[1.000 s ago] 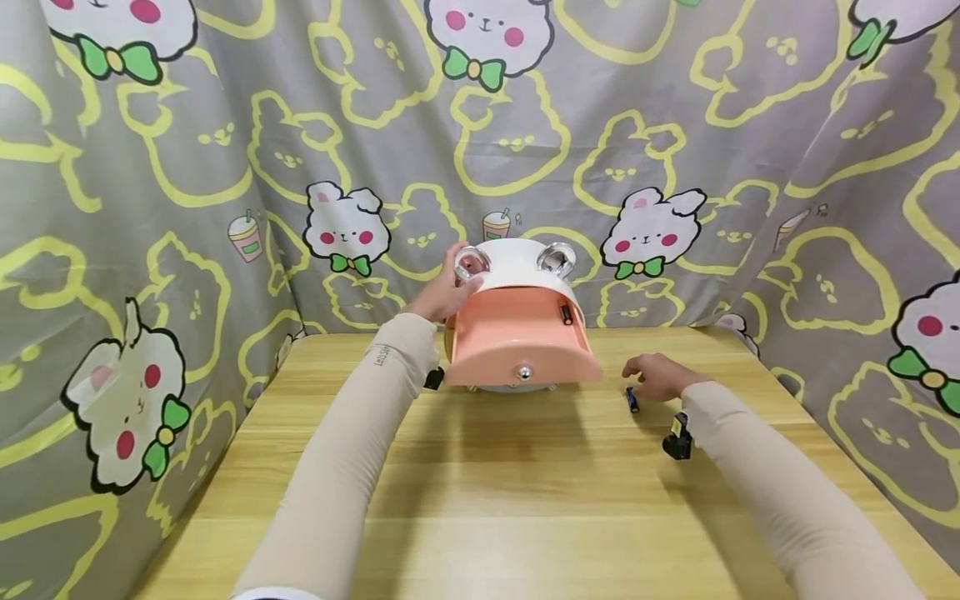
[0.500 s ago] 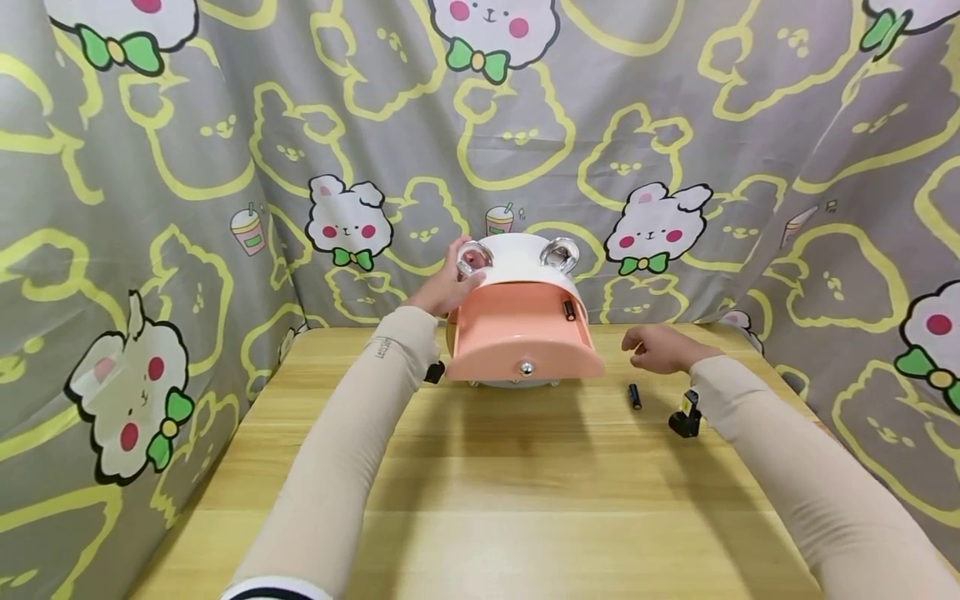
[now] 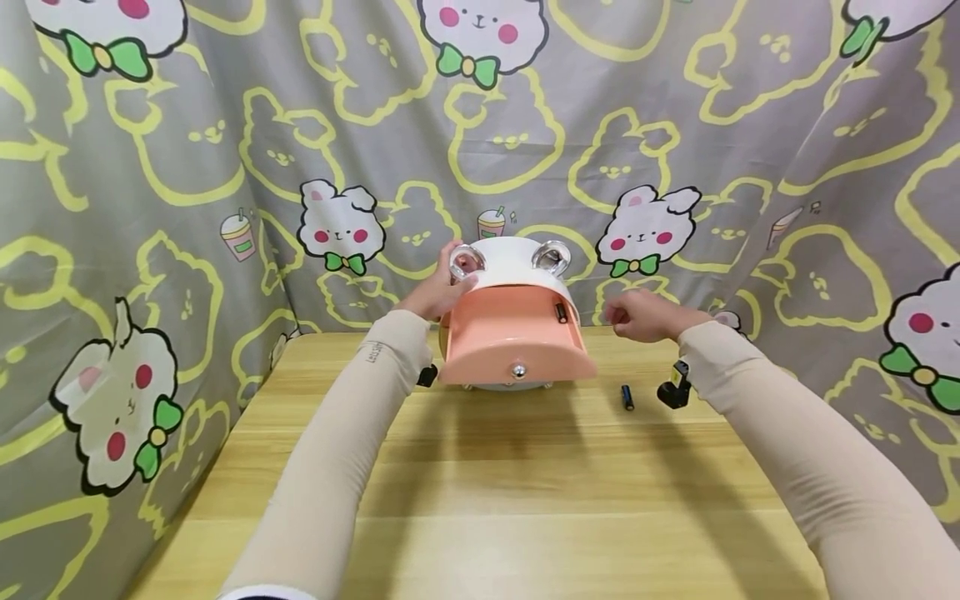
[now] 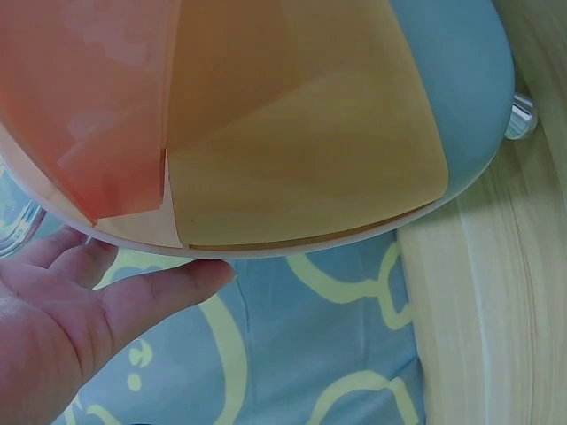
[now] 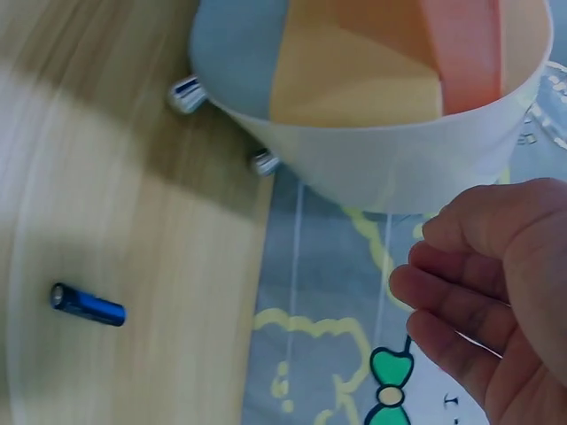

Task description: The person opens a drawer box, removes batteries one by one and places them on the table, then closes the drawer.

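A rounded white storage box (image 3: pixel 508 257) with clear ring-shaped ears stands at the back of the table. Its pink drawer (image 3: pixel 510 321), which has a silver knob, is pulled out. Inside, near the drawer's right side, lies a small dark battery (image 3: pixel 561 312). My left hand (image 3: pixel 438 287) holds the box at its left ear, fingers behind and thumb along the side; the left wrist view shows the thumb (image 4: pixel 168 292) against the rim. Right of the box, my right hand (image 3: pixel 648 317) hovers with loosely curled fingers, nothing visible in them. A blue battery (image 3: pixel 627 397) lies on the table below it.
The wooden table (image 3: pixel 495 517) extends toward me, and a patterned curtain (image 3: pixel 517 150) hangs close behind the box. Silver feet (image 5: pixel 186 94) lift the box slightly. Each wrist carries a small black camera mount (image 3: pixel 675 387).
My right hand has risen from beside the blue battery and moved up and slightly left, toward the box. The battery stays on the table. My left hand keeps its place at the ear.
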{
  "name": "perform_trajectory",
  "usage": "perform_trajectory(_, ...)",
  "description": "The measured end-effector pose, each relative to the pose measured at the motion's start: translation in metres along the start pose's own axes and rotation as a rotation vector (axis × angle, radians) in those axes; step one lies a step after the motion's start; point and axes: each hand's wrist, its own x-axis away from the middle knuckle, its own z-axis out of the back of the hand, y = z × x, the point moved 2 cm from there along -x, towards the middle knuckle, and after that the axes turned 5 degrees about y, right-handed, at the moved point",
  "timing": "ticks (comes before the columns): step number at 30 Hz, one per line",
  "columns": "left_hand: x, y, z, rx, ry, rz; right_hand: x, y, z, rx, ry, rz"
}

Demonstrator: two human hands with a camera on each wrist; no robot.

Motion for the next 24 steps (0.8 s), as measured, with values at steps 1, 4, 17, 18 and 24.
perform_trajectory(1,0.000,0.000,0.000,0.001,0.001,0.001,-0.002,-0.002,0.002,0.002,0.002,0.004)
perform_trajectory(4,0.000,0.000,0.000,0.012,-0.008,0.010,-0.005,-0.006,0.007,0.019,0.009,0.005)
perform_trajectory(17,0.003,0.000,-0.001,-0.014,-0.011,0.025,-0.021,-0.035,0.030,0.037,0.015,0.082)
perform_trajectory(18,0.003,0.000,-0.001,-0.011,-0.009,0.024,-0.023,-0.039,0.032,0.041,0.009,0.085)
perform_trajectory(24,0.001,0.000,0.000,0.031,-0.008,0.023,-0.034,-0.056,0.044,0.057,-0.030,0.130)
